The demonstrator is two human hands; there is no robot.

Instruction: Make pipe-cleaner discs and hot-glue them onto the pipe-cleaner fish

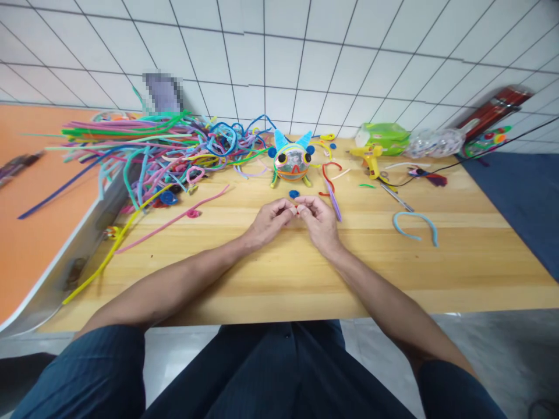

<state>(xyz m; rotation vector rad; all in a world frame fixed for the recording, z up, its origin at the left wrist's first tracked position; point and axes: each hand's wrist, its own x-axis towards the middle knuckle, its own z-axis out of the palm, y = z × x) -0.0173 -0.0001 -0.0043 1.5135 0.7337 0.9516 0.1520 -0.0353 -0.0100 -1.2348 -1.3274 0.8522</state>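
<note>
Over the middle of the wooden table, my left hand (274,220) and my right hand (318,221) meet fingertip to fingertip. Both are closed in a pinch on a small red piece (297,209), which looks like pipe cleaner but is mostly covered by the fingers. Just beyond them lies a blue coil (294,193). Behind that stands a creature figure (293,160) with blue horns, round black eyes and a clear body wrapped in pipe cleaners. Close to my right hand are a purple pipe cleaner (333,201) and a bent red pipe cleaner (325,173).
A heap of coloured pipe cleaners (174,145) spreads over the back left. A yellow glue gun (370,158), scissors (397,196) and a curved light-blue pipe cleaner (417,216) lie right. Along the wall are a green packet (383,138) and a dark red flask (495,112).
</note>
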